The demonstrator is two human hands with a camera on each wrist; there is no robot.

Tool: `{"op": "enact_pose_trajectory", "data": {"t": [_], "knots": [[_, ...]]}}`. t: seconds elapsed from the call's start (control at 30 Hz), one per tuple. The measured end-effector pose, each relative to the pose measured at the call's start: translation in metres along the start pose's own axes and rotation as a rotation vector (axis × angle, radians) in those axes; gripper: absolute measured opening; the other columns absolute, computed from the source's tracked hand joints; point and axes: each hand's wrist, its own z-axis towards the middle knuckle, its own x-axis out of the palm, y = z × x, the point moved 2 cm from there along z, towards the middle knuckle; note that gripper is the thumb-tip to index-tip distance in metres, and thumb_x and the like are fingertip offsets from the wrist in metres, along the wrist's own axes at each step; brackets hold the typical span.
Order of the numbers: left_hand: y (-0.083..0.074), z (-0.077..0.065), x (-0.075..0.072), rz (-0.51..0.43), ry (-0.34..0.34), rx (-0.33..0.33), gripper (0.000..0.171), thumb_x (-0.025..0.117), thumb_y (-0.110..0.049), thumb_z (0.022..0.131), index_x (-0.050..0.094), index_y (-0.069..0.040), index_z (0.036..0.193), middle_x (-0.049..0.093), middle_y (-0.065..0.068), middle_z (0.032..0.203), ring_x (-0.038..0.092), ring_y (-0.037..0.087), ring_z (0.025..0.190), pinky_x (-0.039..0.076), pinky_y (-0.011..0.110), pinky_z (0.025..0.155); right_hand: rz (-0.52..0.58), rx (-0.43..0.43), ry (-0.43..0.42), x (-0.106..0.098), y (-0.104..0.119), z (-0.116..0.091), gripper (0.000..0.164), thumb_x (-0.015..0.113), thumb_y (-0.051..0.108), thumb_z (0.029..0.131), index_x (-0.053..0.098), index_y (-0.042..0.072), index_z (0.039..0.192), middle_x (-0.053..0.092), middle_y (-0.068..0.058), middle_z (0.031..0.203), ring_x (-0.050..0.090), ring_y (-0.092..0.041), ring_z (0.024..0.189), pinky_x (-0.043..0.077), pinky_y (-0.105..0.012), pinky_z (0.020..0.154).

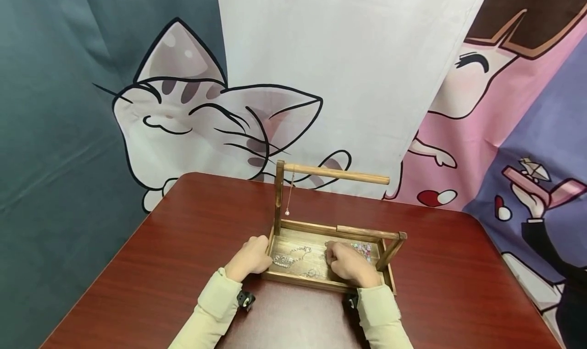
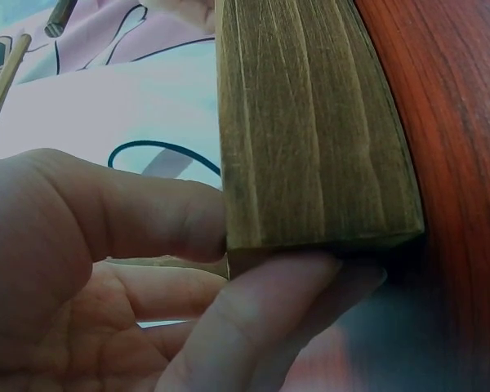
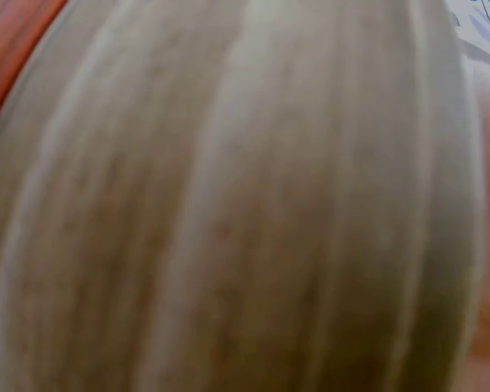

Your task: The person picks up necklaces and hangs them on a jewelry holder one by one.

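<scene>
A wooden jewelry stand point(image 1: 302, 283) with a shallow tray base stands on the table. My left hand point(image 1: 251, 258) grips the tray's near left corner; in the left wrist view, fingers point(image 2: 286, 294) hold the end of its wooden wall point(image 2: 318, 131). Inside the tray, my right hand point(image 1: 346, 260) reaches down with bent fingers beside a bit of thin chain point(image 1: 326, 254). Its fingertips are hidden, so whether they pinch anything is unclear. Left of it lie a silvery chain point(image 1: 283, 261) and a thinner one point(image 1: 313, 273). Colored beads point(image 1: 363, 249) lie to its right.
A pendant necklace point(image 1: 287, 212) hangs from the upper wooden bar point(image 1: 339, 173), near the left post point(image 1: 278, 198). A lower bar point(image 1: 367, 232) runs to a short right post point(image 1: 391, 252). The reddish table point(image 1: 192, 247) meets a printed cloth backdrop point(image 1: 348, 58). The stand's wall fills the right wrist view.
</scene>
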Motion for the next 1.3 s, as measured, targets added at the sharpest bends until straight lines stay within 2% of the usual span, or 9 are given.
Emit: {"op": "enact_pose_trajectory", "data": {"t": [0.23,0.53,0.67,0.8,1.07,1.3], "knots": [[-0.001,-0.002,-0.001,-0.008,-0.004,0.020,0.011,0.056,0.002,0.068,0.049,-0.006,0.067,0.046,0.006,0.064,0.043,0.021,0.058,0.038,0.030,0.051,0.080,-0.033,-0.015,-0.004,0.001,-0.002,0.020,0.049,-0.009,0.072,0.051,0.010,0.075,0.043,0.005,0.064,0.043,-0.010,0.061,0.037,-0.023,0.053],[0.002,-0.001,0.001,-0.010,-0.008,0.016,0.013,0.056,0.002,0.067,0.048,-0.008,0.064,0.045,0.005,0.062,0.043,0.021,0.057,0.037,0.029,0.050,0.171,-0.070,-0.055,-0.007,0.002,0.000,0.018,0.054,-0.005,0.075,0.049,0.013,0.079,0.047,0.005,0.069,0.047,-0.009,0.066,0.040,-0.025,0.061],[0.001,-0.001,0.001,-0.007,-0.022,0.024,0.012,0.056,0.002,0.066,0.049,-0.007,0.064,0.045,0.005,0.062,0.042,0.021,0.057,0.037,0.028,0.050,0.222,-0.077,-0.048,-0.010,0.005,0.000,0.021,0.051,-0.004,0.077,0.047,0.016,0.083,0.047,0.005,0.070,0.046,-0.009,0.064,0.041,-0.025,0.060],[0.000,-0.002,0.000,-0.010,-0.028,0.031,0.011,0.055,0.002,0.066,0.049,-0.007,0.064,0.046,0.006,0.063,0.042,0.021,0.058,0.037,0.028,0.050,0.211,-0.107,-0.060,-0.013,0.010,-0.001,0.018,0.050,0.000,0.082,0.046,0.018,0.086,0.046,0.007,0.068,0.045,-0.006,0.061,0.042,-0.024,0.056],[0.000,-0.002,0.000,-0.007,-0.036,0.039,0.012,0.055,0.002,0.065,0.048,-0.007,0.064,0.046,0.006,0.063,0.043,0.021,0.058,0.038,0.029,0.050,0.167,-0.157,-0.145,-0.016,0.021,-0.002,0.009,0.052,0.011,0.091,0.048,0.019,0.087,0.045,0.011,0.063,0.040,-0.002,0.053,0.040,-0.022,0.050],[0.001,-0.002,0.003,-0.015,-0.017,0.037,0.012,0.055,0.003,0.066,0.048,-0.007,0.064,0.044,0.006,0.063,0.041,0.021,0.057,0.037,0.028,0.049,0.228,-0.201,-0.214,-0.019,0.027,-0.004,0.012,0.049,0.006,0.092,0.047,0.017,0.086,0.046,0.012,0.062,0.044,-0.002,0.052,0.043,-0.021,0.051]]}}
